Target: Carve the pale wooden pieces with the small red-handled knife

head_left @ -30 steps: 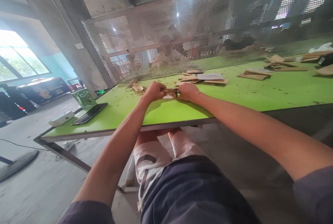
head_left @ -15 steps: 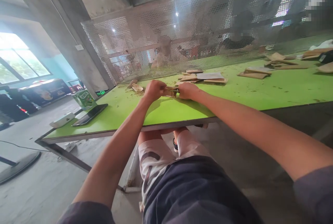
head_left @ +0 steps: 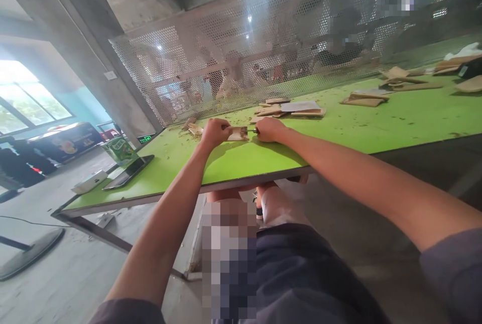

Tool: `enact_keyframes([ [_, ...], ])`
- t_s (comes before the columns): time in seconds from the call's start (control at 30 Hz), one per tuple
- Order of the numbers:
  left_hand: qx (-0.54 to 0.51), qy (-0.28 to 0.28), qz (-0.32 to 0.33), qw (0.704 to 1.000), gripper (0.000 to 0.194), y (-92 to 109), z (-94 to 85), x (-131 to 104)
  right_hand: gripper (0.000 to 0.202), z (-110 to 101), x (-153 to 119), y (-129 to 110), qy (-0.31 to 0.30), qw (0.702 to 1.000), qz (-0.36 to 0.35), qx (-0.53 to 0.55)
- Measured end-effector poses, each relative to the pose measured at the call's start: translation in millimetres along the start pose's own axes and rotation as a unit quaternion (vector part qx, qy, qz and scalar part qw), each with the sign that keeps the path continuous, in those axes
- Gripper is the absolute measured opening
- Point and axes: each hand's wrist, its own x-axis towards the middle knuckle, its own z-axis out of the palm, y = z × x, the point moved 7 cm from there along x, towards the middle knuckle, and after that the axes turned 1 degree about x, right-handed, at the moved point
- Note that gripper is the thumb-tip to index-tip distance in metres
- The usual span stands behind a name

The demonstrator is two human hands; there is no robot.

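Observation:
My left hand [head_left: 217, 132] is closed on a light-brown piece of wood [head_left: 239, 134], low over the green table [head_left: 256, 158]. The wood's right end is rough and notched. My right hand [head_left: 269, 129] grips a slim tool [head_left: 255, 130] that looks like a carving knife. Only a bit of its handle and a thin metal part show; the rest is inside the fist. The tool points left at the notched end, and I cannot tell whether its tip touches. Wood shavings [head_left: 194, 133] lie beyond my left hand.
Flat wooden pieces and a white sheet [head_left: 301, 106] lie behind my right hand. More wooden pieces [head_left: 363, 99] are further right. At the left end are a green box [head_left: 122, 150], a dark tablet-like slab [head_left: 130, 173] and a white box [head_left: 89, 182]. A perforated metal screen [head_left: 196, 70] borders the far side.
The tool lay over the wood earlier; its metal part now sits at the notched right end, with more of the wood showing. My hands are slightly farther apart.

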Motion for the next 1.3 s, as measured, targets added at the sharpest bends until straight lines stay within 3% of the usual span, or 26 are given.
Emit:
enact_keyframes([
  [0.23, 0.024, -0.012, -0.021, 0.999, 0.029, -5, 1.4, 0, 0.028, -1, 2, -1, 0.005, 1.0, -0.011, 0.015],
  [0.67, 0.029, 0.024, -0.047, 0.998, 0.033, -5, -5.3, -1, 0.033, -6, -4, -13, 0.03, 0.998, -0.062, -0.004],
  [1.1, 0.056, 0.024, -0.013, 0.998, 0.029, 4, -5.9, -1, 0.033, -4, -1, -15, 0.011, 0.996, -0.083, 0.002],
  [1.3, 0.128, 0.084, 0.027, 0.988, 0.028, 20, -18.3, -4, 0.03, -2, 2, -11, -0.004, 0.997, -0.072, -0.002],
])
